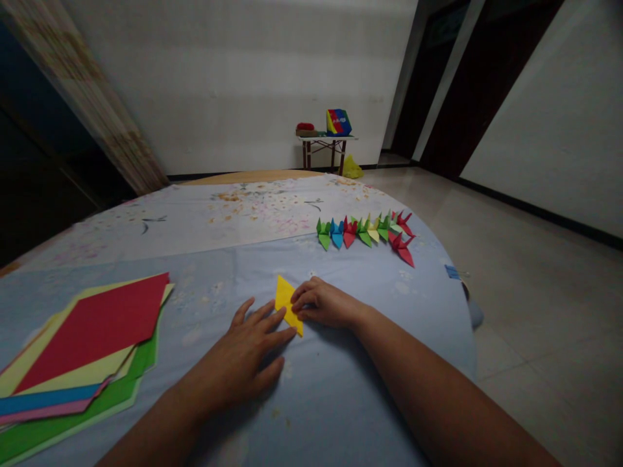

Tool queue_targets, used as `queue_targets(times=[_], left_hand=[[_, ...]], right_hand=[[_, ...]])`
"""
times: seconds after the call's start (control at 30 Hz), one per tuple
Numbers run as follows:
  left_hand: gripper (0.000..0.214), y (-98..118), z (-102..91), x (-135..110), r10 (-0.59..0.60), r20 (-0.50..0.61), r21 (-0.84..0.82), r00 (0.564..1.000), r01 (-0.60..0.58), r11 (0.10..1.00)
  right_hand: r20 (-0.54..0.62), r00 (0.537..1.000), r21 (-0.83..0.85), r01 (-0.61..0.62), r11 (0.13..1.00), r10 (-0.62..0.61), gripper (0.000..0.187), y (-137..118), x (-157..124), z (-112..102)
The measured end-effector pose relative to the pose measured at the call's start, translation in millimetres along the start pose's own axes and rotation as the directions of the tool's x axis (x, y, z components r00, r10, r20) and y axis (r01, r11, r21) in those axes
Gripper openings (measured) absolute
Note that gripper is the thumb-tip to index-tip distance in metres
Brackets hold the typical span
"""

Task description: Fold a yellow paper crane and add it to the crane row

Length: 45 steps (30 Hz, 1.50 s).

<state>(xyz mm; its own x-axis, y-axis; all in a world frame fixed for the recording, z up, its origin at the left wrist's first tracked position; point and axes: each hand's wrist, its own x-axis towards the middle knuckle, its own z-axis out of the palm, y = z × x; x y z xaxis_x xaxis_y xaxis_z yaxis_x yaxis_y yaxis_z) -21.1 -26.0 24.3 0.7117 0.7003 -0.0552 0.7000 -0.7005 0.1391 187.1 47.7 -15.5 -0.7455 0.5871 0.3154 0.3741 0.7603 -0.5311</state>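
A folded piece of yellow paper (283, 293) lies on the cloth-covered table (341, 402) between both hands, shaped like a narrow, pointed four-sided figure. My left hand (253, 347) rests flat with its fingers spread, the fingertips touching the paper's left and lower edge. From the right, my right hand (324, 301) pinches the paper's right side with bent fingers, covering part of it. Beyond the hands stands a row of folded paper cranes (349, 231) in green, blue, red and pale yellow.
On the left lies a stack of coloured paper sheets (104, 318), red uppermost. The table's rounded edge (467, 311) runs along the right. Near the far wall, a small table (324, 138) holds a colourful box (339, 122), with a yellow bag (352, 167) on the floor beside it.
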Motion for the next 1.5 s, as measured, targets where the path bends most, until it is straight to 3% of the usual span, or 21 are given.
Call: queue_targets(times=[0.33,0.67,0.93,1.13,1.3,1.5], left_hand=[[0.049,4.1,-0.3,0.1,-0.016,0.039,0.017,0.999,0.015,1.0],[0.052,14.2,-5.3,0.1,-0.055,0.095,0.008,0.994,0.055,0.998],[0.057,11.6,2.2,-2.7,-0.103,0.111,-0.041,0.989,0.108,0.993],[0.057,15.0,-5.7,-1.8,-0.089,0.137,-0.094,0.987,0.102,0.99],[0.057,12.4,-4.1,-1.8,-0.07,0.083,-0.085,0.994,0.077,0.993],[0.054,-5.1,6.4,1.7,0.029,-0.011,-0.11,1.0,-0.03,0.993]], right_hand=[[-0.03,0.999,0.016,0.037,0.999,-0.036,0.012,5.3,-1.4,4.0],[0.006,1.0,0.009,0.002,1.0,-0.002,0.011,0.4,-0.4,-0.2],[0.02,0.999,0.029,-0.03,0.999,0.03,0.013,-6.5,-1.1,-5.0],[-0.016,0.999,0.031,-0.037,0.999,0.037,0.016,-5.3,-1.5,-1.4],[-0.09,0.992,-0.037,-0.095,0.995,0.092,0.019,-0.8,-0.4,7.4],[-0.07,0.973,-0.16,-0.23,0.96,0.221,0.016,-4.8,-3.5,2.9]])
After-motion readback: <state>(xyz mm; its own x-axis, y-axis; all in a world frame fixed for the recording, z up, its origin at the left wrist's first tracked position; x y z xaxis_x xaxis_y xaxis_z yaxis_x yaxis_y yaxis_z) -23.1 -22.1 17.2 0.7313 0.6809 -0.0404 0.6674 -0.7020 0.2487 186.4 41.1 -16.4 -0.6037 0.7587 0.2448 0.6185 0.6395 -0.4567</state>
